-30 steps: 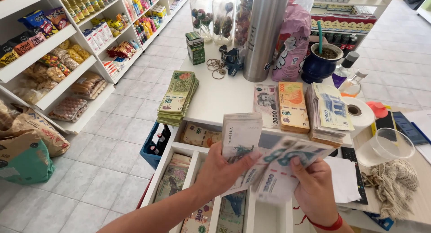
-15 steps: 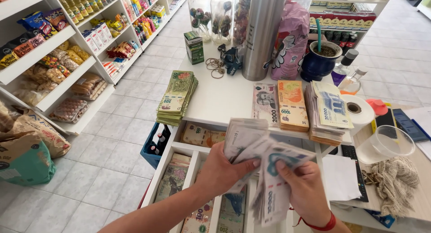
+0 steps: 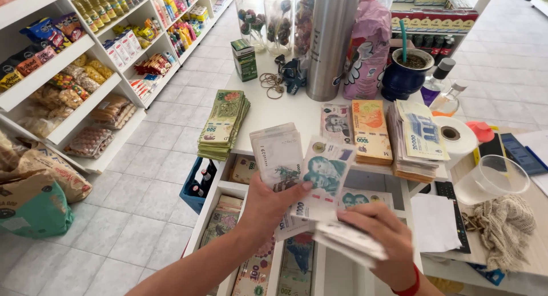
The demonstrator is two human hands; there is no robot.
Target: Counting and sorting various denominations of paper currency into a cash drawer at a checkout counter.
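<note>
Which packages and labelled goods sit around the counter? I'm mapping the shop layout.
Small green box: upright at the counter's far left, dark green carton.
Pink bag: standing beside the steel flask, pink with white flower shapes.
Yellow bottles: top shelf at left, in a row.
Snack packets: left shelf, blue and orange.
Brown sack: floor, lower left.

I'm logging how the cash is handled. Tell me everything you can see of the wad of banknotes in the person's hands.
The wad of banknotes is a thick paper bundle, pale grey-white with teal portrait prints. The left hand grips its lower part and holds it fanned upright, thumb pressed on a front note. The right hand holds several notes bent flat at the lower right. The wad hangs above the open cash drawer, in front of the white counter.
</note>
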